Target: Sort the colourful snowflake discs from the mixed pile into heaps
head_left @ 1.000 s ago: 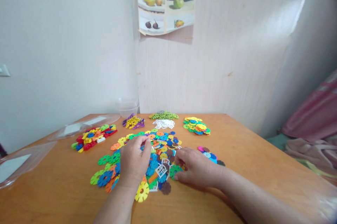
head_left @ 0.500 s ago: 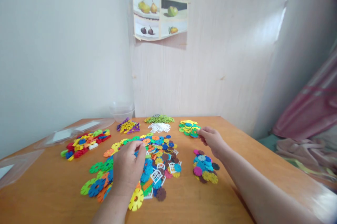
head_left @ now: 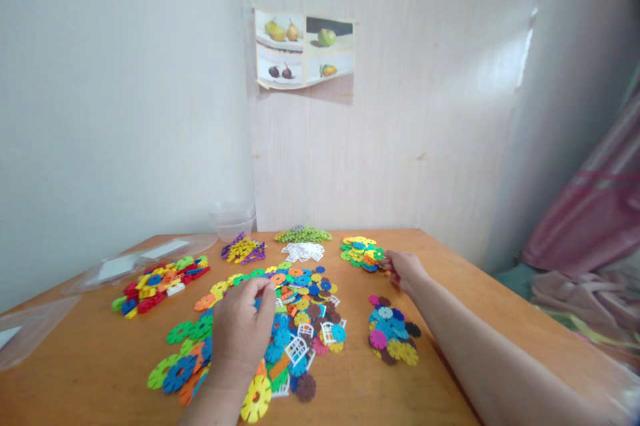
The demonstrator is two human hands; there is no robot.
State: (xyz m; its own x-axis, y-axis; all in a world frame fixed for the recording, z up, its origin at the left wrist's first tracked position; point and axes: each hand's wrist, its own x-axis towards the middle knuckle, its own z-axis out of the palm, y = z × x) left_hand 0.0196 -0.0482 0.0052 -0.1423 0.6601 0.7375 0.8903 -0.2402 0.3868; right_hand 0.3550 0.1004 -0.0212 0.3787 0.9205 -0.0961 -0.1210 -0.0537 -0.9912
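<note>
My left hand (head_left: 241,323) hovers over a big mixed pile of notched plastic discs (head_left: 283,333), thumb against curled index finger. Whatever lies between those fingers is hidden from me. At the back right, my right hand (head_left: 406,270) is pinched closed beside a smaller heap of green, yellow and blue discs (head_left: 358,246). A green disc (head_left: 379,254) is right at its fingertips; I cannot tell if it is gripped. White lattice window pieces (head_left: 297,350) lie among the discs of the big pile.
Another disc cluster (head_left: 385,329) sits near my right forearm. Farther back are white pieces (head_left: 303,252), green pieces (head_left: 300,235), purple and yellow pieces (head_left: 243,249) and clear tubs (head_left: 231,219). Building blocks (head_left: 155,283) and plastic bags (head_left: 95,279) lie left on the table (head_left: 350,389).
The view has tilted up slightly, so the table sits lower. My right hand has shifted a little right, and a green disc shows at its fingertips. My left hand stays over the pile.
</note>
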